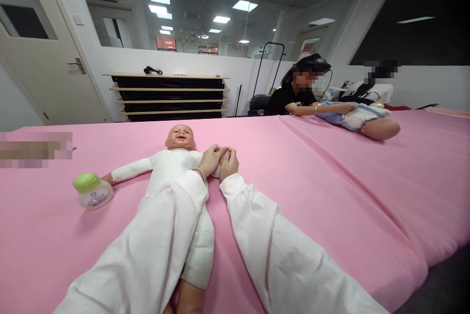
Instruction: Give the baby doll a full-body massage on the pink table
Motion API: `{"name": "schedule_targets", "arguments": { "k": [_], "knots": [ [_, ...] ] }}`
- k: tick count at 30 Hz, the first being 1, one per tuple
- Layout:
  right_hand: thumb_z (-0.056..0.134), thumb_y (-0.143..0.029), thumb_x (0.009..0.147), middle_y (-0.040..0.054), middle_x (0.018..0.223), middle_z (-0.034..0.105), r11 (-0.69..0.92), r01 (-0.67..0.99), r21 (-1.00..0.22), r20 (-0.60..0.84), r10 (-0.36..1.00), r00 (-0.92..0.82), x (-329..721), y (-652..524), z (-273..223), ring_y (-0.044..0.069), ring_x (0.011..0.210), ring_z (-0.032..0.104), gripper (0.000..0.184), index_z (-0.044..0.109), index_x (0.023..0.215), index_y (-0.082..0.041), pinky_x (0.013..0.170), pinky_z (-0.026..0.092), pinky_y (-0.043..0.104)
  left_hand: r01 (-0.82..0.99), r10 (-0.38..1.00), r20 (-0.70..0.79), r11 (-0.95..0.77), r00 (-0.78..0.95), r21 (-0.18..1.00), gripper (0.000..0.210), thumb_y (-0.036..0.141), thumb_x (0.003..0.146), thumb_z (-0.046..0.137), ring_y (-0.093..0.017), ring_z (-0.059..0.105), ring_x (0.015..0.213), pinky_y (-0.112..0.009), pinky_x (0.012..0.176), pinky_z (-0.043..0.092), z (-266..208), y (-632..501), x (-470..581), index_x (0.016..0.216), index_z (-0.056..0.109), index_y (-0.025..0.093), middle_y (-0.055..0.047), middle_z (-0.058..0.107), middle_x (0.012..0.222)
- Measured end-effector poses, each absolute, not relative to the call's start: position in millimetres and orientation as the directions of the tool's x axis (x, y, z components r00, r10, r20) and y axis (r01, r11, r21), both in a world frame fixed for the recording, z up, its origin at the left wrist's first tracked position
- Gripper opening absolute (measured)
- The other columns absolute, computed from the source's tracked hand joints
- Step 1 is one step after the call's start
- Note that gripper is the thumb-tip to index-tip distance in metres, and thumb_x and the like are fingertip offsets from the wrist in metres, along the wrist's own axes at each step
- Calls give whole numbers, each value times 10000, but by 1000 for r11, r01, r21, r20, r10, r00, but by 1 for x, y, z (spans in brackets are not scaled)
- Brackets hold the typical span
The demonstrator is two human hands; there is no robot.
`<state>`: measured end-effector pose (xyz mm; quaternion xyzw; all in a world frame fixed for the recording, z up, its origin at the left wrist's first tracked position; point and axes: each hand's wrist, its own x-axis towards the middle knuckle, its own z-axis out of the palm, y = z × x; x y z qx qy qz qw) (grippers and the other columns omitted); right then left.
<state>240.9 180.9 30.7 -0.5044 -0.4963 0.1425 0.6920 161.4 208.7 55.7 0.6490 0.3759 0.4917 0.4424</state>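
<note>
A baby doll (157,169) with a white cloth body lies face up on the pink-covered table, its head away from me. My left hand (211,160) reaches across the doll's chest, a beaded bracelet at the wrist. Close against it is my right hand (229,162). The fingers of both are closed together around the end of the doll's arm on the right side; the doll's hand is mostly hidden between them. By the doll's other hand stands a lotion bottle (96,195) with a green cap.
The pink cloth (330,196) has a long fold to the right. Across the table a person in black (293,94) handles another doll (382,129) with blue cloth. Another person sits behind. A low stack of shelves (169,96) stands at the wall.
</note>
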Motion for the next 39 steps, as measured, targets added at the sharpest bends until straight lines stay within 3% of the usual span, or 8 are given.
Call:
{"name": "schedule_targets", "arguments": {
  "k": [10, 20, 26, 28, 34, 39],
  "knots": [
    [296, -411, 876, 48, 881, 644, 414, 95, -905, 393, 729, 561, 246, 192, 25, 130, 760, 634, 315, 510, 895, -181, 675, 532, 273, 113, 902, 329, -371, 278, 922, 161, 293, 764, 616, -217, 562, 889, -359, 807, 423, 53, 204, 166, 869, 625, 172, -53, 661, 863],
    [434, -363, 828, 34, 898, 639, 460, 1, -888, 394, 760, 517, 248, 193, 23, 132, 793, 633, 216, 519, 913, -184, 747, 529, 301, 176, 915, 357, -389, 188, 904, 294, 340, 864, 486, -187, 560, 947, -354, 801, 488, 45, 215, 169, 1080, 546, 150, -57, 551, 1100],
    [424, -317, 809, 30, 893, 623, 451, -68, -890, 354, 776, 521, 248, 200, 21, 124, 801, 622, 175, 506, 880, -180, 763, 531, 306, 181, 907, 361, -400, 214, 898, 159, 320, 802, 573, -209, 582, 880, -331, 755, 478, 44, 213, 165, 858, 617, 178, -39, 640, 897],
    [429, -313, 802, 28, 885, 621, 445, -82, -892, 343, 783, 518, 247, 198, 23, 124, 796, 623, 167, 504, 865, -177, 755, 534, 304, 179, 906, 361, -402, 222, 898, 137, 311, 801, 576, -205, 586, 869, -326, 755, 475, 45, 212, 164, 834, 621, 185, -40, 649, 874],
    [387, -325, 830, 20, 803, 636, 448, -86, -890, 353, 795, 493, 242, 183, 37, 118, 700, 629, 185, 499, 834, -177, 680, 544, 277, 168, 904, 376, -410, 202, 896, 307, 330, 863, 492, -181, 563, 943, -370, 800, 489, 50, 212, 166, 1100, 530, 139, -69, 551, 1101],
    [397, -340, 839, 24, 798, 651, 490, -21, -871, 431, 785, 446, 239, 177, 38, 137, 736, 642, 205, 514, 882, -176, 714, 534, 292, 170, 910, 373, -403, 182, 899, 317, 330, 860, 497, -194, 556, 962, -378, 809, 486, 53, 211, 165, 1113, 525, 141, -70, 543, 1118]
  ]
}}
